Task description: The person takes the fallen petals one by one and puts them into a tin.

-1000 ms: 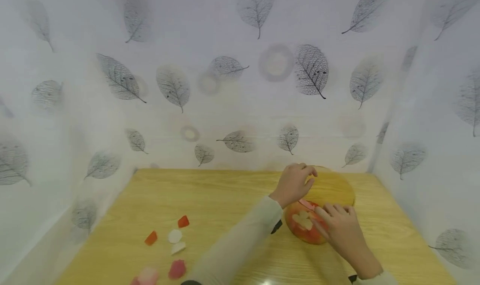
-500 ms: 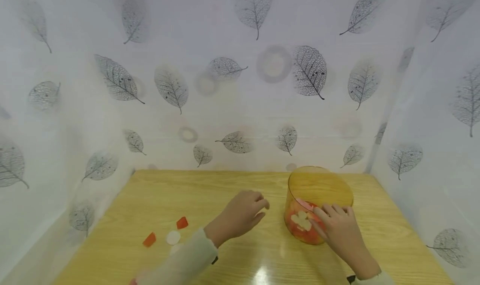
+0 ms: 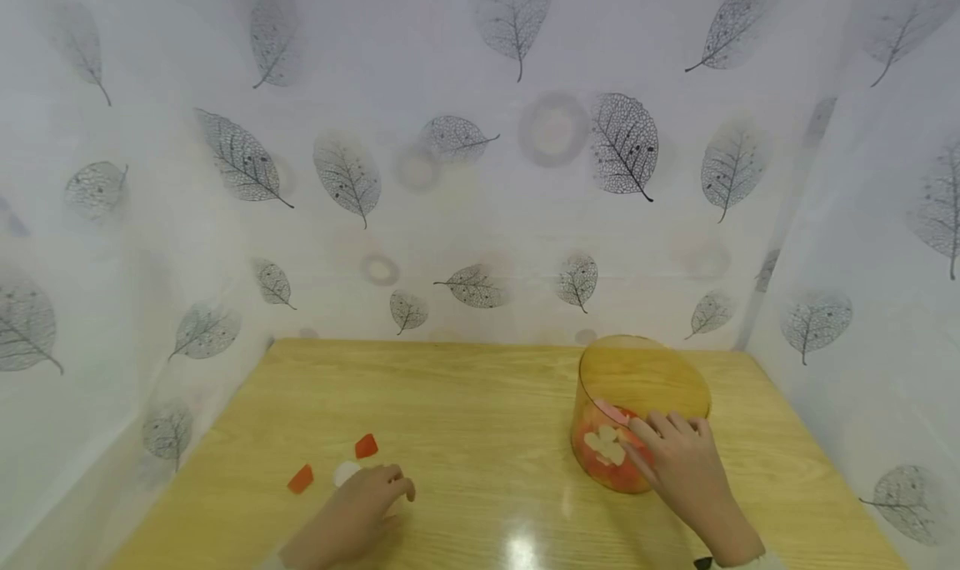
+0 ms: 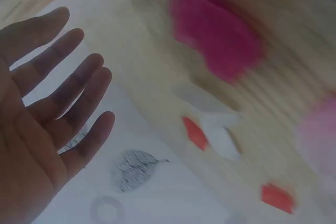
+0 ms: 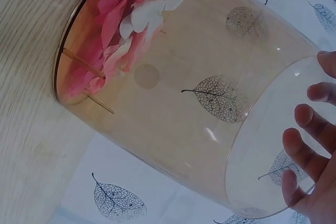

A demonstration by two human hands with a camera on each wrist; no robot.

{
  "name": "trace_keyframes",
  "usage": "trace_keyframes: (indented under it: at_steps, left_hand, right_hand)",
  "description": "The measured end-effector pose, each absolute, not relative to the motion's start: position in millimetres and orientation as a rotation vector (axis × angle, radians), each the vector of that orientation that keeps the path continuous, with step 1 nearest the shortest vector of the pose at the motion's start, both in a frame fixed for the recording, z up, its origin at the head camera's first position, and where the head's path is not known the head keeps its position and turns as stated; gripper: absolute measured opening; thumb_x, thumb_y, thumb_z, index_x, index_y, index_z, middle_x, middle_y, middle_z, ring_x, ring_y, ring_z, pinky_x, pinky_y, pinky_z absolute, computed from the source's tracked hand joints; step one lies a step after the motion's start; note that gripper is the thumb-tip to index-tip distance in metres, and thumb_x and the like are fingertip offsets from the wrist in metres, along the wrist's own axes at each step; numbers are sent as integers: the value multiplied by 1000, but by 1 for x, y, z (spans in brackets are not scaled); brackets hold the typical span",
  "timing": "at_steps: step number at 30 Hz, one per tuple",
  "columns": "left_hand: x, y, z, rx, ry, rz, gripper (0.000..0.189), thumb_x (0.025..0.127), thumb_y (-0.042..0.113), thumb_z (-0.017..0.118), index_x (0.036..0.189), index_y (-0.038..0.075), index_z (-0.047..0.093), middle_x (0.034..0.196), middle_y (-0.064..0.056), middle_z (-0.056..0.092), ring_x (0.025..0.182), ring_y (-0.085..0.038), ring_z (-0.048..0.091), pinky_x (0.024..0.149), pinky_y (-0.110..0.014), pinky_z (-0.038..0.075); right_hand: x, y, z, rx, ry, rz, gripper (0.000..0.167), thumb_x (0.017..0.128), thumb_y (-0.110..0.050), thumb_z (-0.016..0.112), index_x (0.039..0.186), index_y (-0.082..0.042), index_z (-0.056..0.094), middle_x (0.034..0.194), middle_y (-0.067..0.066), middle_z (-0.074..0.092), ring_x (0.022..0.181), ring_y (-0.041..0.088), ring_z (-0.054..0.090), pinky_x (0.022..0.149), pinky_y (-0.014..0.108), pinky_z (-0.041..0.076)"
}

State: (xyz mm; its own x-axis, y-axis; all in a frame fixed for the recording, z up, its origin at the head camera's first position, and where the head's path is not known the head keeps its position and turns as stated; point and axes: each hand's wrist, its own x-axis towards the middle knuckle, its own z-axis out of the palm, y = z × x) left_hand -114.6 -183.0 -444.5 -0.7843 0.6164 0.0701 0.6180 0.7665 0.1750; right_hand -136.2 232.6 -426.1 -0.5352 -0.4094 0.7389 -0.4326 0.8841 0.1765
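Note:
My left hand (image 3: 352,507) hovers low over the left side of the table with nothing in it, its fingers spread loosely in the left wrist view. Beneath and around it lie a magenta petal (image 4: 218,35), a pale pink petal (image 4: 317,135), white petals (image 4: 220,137) and red-orange pieces (image 3: 366,446). At the right, my right hand (image 3: 686,462) grips the near rim of a see-through amber container (image 3: 600,362) between thumb and forefinger. Inside the container sit pink petals (image 5: 113,6), white petals (image 5: 144,17) and thin brown sticks (image 5: 84,62).
The wooden table (image 3: 465,403) is enclosed at the back and both sides by white sheeting (image 3: 480,203) printed with grey leaves. A second red-orange piece (image 3: 301,479) lies farther left, near a white round petal (image 3: 346,473).
My left hand has left the container's mouth and moved left and towards me, to the loose petals. The right hand has stayed at the container's rim.

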Motion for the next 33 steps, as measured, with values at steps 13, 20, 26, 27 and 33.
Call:
trace_keyframes:
  at_steps: [13, 20, 26, 27, 33]
  left_hand:
    - [-106, -236, -470, -963, -3128, -436, 33, 64, 11, 76, 89, 26, 61, 86, 17, 51, 72, 2, 44, 62, -21, 42]
    - [-108, -235, -471, -936, -3143, -512, 22, 73, 11, 75, 81, 25, 60, 75, 18, 50, 63, 5, 42, 56, -18, 40]
    - [-112, -234, -473, -912, -3160, -467, 24, 69, 6, 72, 76, 21, 55, 70, 16, 45, 56, 3, 38, 52, -16, 36]
    - [-113, -234, -474, -905, -3166, -476, 24, 69, 6, 72, 78, 20, 55, 70, 15, 44, 56, 3, 37, 52, -16, 36]
    - [-113, -235, -473, -862, -3173, -629, 26, 71, 5, 73, 86, 17, 56, 77, 10, 45, 60, 3, 39, 54, -18, 38]
  right_hand:
    - [-139, 233, -428, 613, -2185, 64, 61, 99, -55, 21, 83, -14, 63, 68, 1, 55, 58, 22, 52, 56, 41, 37]
    - [-138, 234, -427, 613, -2186, 60, 63, 98, -55, 19, 83, -14, 64, 69, 1, 56, 59, 23, 53, 56, 41, 38]
    - [-138, 233, -426, 613, -2185, 78, 62, 98, -55, 21, 84, -14, 64, 69, 1, 56, 58, 22, 53, 57, 42, 38]
    - [-139, 233, -426, 612, -2186, 80, 61, 98, -55, 21, 84, -14, 64, 69, 1, 56, 58, 23, 53, 57, 42, 38]
    - [-140, 234, -427, 619, -2189, 82, 61, 99, -54, 21, 85, -13, 64, 70, 2, 57, 59, 24, 54, 58, 43, 39]
